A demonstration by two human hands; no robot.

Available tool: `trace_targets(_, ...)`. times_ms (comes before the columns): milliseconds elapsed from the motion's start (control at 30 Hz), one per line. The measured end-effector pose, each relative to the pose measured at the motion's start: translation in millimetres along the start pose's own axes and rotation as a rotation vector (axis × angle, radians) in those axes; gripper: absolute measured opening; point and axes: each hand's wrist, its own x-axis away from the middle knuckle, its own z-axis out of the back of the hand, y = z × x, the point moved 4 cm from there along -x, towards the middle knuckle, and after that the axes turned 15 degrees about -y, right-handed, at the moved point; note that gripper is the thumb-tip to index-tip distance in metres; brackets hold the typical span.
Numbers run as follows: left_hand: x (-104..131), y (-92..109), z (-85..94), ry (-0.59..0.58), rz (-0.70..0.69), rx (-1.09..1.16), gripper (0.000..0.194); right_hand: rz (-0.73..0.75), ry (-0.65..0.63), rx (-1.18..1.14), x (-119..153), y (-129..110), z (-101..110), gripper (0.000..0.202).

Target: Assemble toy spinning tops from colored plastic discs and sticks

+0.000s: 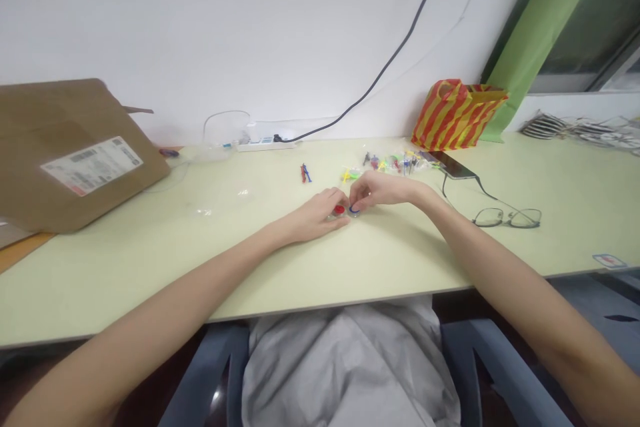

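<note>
Near the middle of the table, my left hand (320, 215) rests with its thumb and fingers closed around a small red round piece (339, 210) that looks set in clear plastic. Right beside it, my right hand (376, 189) pinches a small blue-rimmed round piece (354, 211) from above. Both pieces are close together at table level, and fingers hide part of each. Behind my left hand lie a red and a blue small plastic figure (306, 173). A yellow-green plastic piece (350, 175) lies just behind my right hand.
Colourful small plastic parts (393, 163) lie behind my right hand. Eyeglasses (507, 217) and a phone (453, 165) are to the right, with a striped bag (457, 117) behind. A cardboard box (75, 153) stands left; a power strip (265, 142) lies along the wall.
</note>
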Motion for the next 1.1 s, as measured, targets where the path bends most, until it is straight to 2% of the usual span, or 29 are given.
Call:
trace_targets(133, 2.8, 0.4, 10.3, 0.062, 0.025, -0.041, 0.025, 0.008, 0.012, 0.006, -4.3, 0.7, -2.9, 0.026)
trace_targets(333, 5.7, -2.3, 20.9, 0.026, 0.000, -0.007, 0.025, 0.051, 0.017, 0.004, -6.9, -1.7, -5.3, 0.021)
trace_targets(533, 3.7, -5.9, 21.7, 0.007, 0.004, 0.078, 0.025, 0.046, 0.020, -0.004, -9.3, 1.9, -5.7, 0.021)
trace_targets(700, 0.8, -7.5, 21.3, -0.018, 0.036, 0.019, 0.029, 0.060, 0.008, -0.022, -11.9, 1.6, -7.9, 0.020)
trace_targets(933, -0.7, -10.1, 19.4, -0.019, 0.042, -0.028, 0.019, 0.023, -0.029, -0.052, -14.6, 4.5, -8.2, 0.020)
trace_targets(1100, -4.4, -9.8, 19.2, -0.053, 0.031, -0.110, 0.020, 0.012, -0.040, -0.045, -18.6, 10.3, -9.5, 0.018)
